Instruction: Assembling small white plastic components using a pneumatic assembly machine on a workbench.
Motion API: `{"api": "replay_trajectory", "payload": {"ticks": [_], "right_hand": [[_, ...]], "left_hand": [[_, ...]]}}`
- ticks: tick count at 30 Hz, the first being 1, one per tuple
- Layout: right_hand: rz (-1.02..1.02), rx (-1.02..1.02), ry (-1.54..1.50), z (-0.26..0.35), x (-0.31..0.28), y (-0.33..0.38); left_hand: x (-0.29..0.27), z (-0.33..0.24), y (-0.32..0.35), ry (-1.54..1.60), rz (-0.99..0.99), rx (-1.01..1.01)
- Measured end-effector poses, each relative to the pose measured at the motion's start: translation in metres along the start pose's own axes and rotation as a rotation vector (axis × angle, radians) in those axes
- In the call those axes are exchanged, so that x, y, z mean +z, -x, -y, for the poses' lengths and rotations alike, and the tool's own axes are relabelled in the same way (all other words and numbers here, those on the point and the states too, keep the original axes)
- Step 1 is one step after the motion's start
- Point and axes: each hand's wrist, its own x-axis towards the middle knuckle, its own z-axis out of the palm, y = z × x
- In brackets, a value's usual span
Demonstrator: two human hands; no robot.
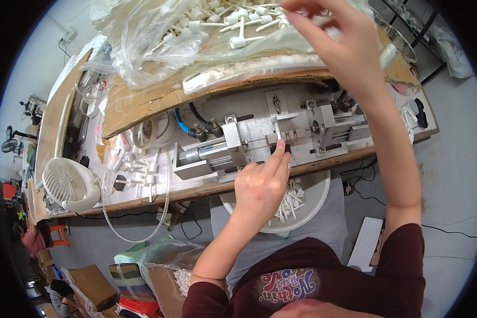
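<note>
My left hand (259, 191) reaches to a metal clamping fixture on the bench. Its index fingertip rests on a small white plastic part (279, 129) seated in the fixture's middle, the other fingers curled. Whether the thumb also grips the part is hidden. Metal slide blocks with air fittings stand on both sides: the left block (232, 139) and the right block (326, 124). My right hand (336, 37) is raised over the near right side of a heap of white stemmed plastic parts (238, 41), fingers apart and slightly blurred; nothing shows in them.
The heap lies on clear plastic film over a cardboard sheet (138, 103) above the fixture. A white round basket (323, 204) with white pieces sits below the bench edge. To the left are a white fan (71, 183), a looped clear tube (106, 212) and loose joined parts (151, 172).
</note>
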Motion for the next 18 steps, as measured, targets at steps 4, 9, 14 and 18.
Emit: {"api": "replay_trajectory", "payload": {"ticks": [4,9,14,18], "right_hand": [[0.368,-0.133,0.405,-0.038,0.061,-0.068],[0.703,-0.215,0.796,-0.069,0.110,-0.087],[0.708,-0.285,0.685,-0.101,0.119,-0.082],[0.776,-0.255,0.574,-0.080,0.088,-0.076]], "left_hand": [[-0.001,0.002,0.002,0.027,-0.001,0.008],[-0.019,-0.006,0.017,0.217,0.099,0.063],[-0.033,-0.012,0.037,0.315,0.172,0.075],[-0.038,-0.008,0.047,0.346,0.157,0.070]]}}
